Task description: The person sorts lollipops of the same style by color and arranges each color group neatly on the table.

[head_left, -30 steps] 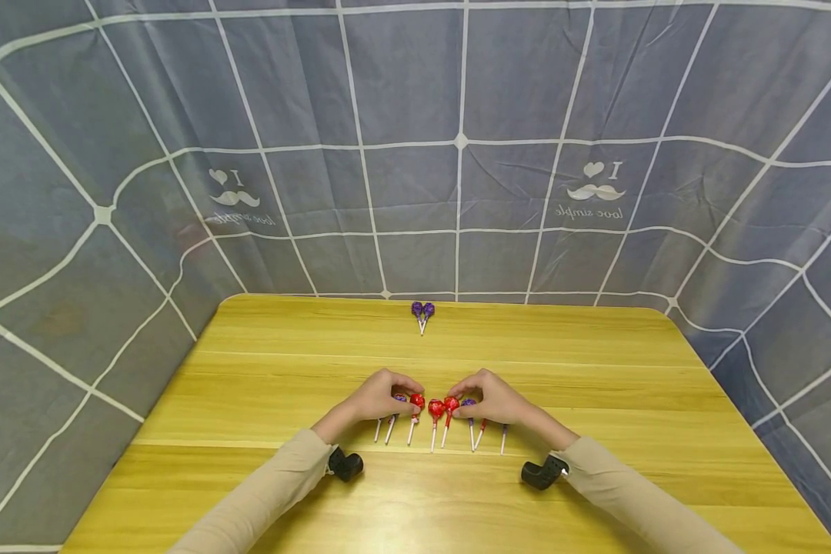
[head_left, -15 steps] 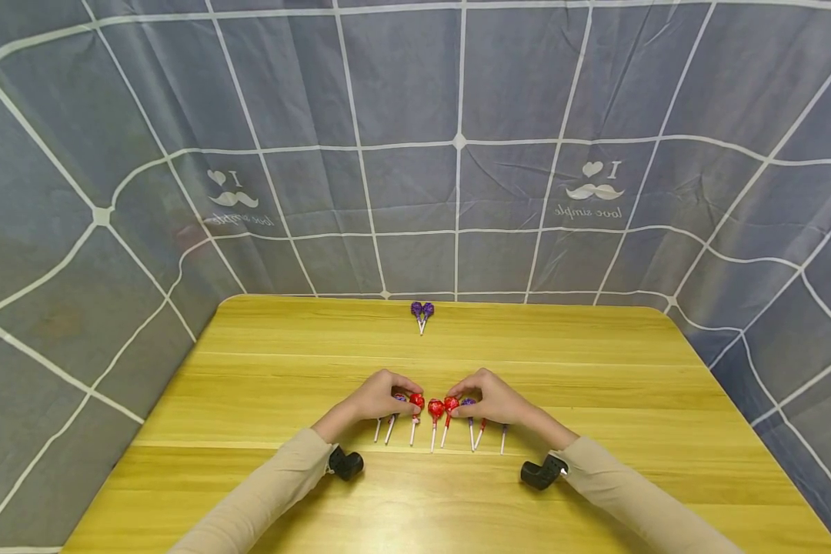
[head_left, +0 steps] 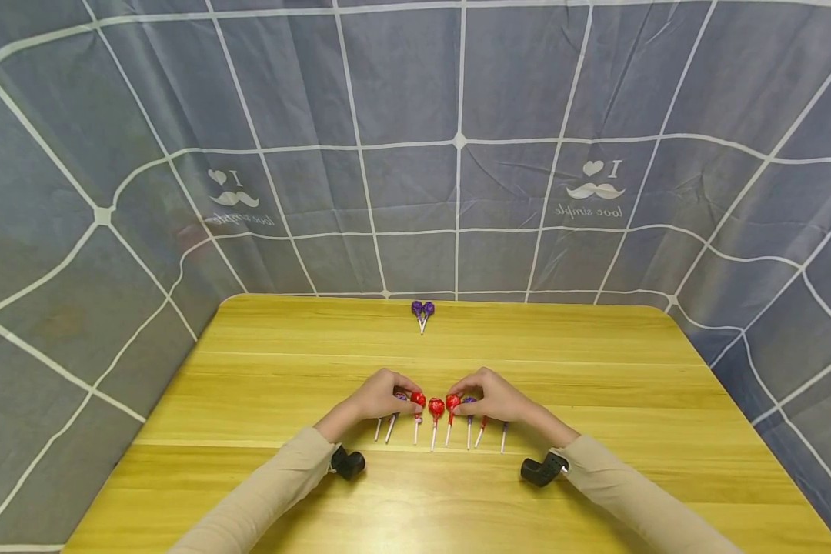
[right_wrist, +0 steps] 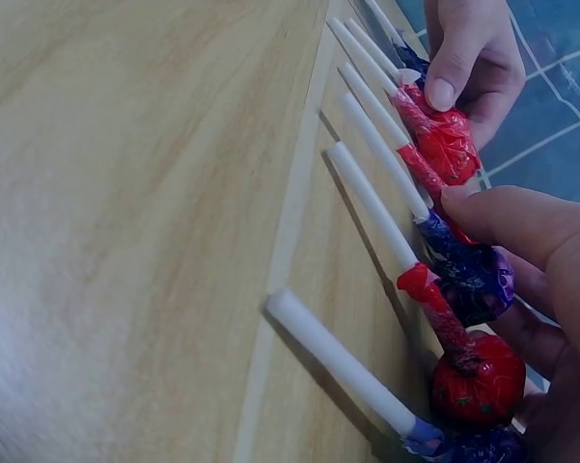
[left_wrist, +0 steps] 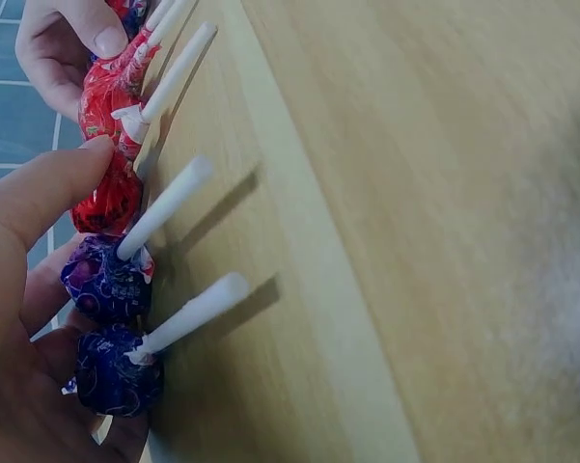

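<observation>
A row of wrapped lollipops lies on the wooden table, sticks toward me. My left hand (head_left: 379, 395) pinches a red lollipop (head_left: 418, 399), its thumb against the wrapper. Two purple-blue lollipops (left_wrist: 108, 280) sit under that hand's palm and fingers. My right hand (head_left: 496, 398) pinches another red lollipop (head_left: 453, 402) between thumb and fingers. Beneath the right palm are a purple lollipop (right_wrist: 473, 270), a red lollipop (right_wrist: 478, 381) and a further purple-blue lollipop (right_wrist: 483, 446), partly hidden in the head view. Between both hands rests an untouched red lollipop (head_left: 435, 407).
Two purple lollipops (head_left: 422, 310) lie at the table's far edge with their sticks converging. Behind the wooden table (head_left: 305, 331) hangs a grey curtain (head_left: 415, 185) with white lines. A black wrist camera (head_left: 347, 464) is on each wrist.
The red lollipop in my left hand has turned slightly, its stick end shifting right. The right hand's red lollipop has shifted slightly right, and the neighbouring purple one's stick end slightly left.
</observation>
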Demonstrator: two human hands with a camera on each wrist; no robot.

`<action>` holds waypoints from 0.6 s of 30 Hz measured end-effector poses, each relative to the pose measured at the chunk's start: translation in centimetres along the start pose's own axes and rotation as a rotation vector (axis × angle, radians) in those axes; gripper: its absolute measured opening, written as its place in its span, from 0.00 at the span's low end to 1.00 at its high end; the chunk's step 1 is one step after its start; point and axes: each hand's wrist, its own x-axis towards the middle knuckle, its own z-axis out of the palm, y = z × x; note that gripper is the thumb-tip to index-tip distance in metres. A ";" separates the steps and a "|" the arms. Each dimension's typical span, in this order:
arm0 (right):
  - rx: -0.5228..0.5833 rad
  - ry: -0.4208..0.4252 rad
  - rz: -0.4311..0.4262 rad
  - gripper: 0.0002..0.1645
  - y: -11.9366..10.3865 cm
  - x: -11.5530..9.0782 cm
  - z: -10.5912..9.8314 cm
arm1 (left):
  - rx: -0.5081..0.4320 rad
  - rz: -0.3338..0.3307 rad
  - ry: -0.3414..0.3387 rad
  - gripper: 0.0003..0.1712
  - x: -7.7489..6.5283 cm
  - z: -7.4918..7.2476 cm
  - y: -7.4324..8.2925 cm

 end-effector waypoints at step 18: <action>0.035 0.001 -0.002 0.17 -0.1 0.0 0.1 | -0.110 -0.071 0.082 0.20 0.1 0.1 0.2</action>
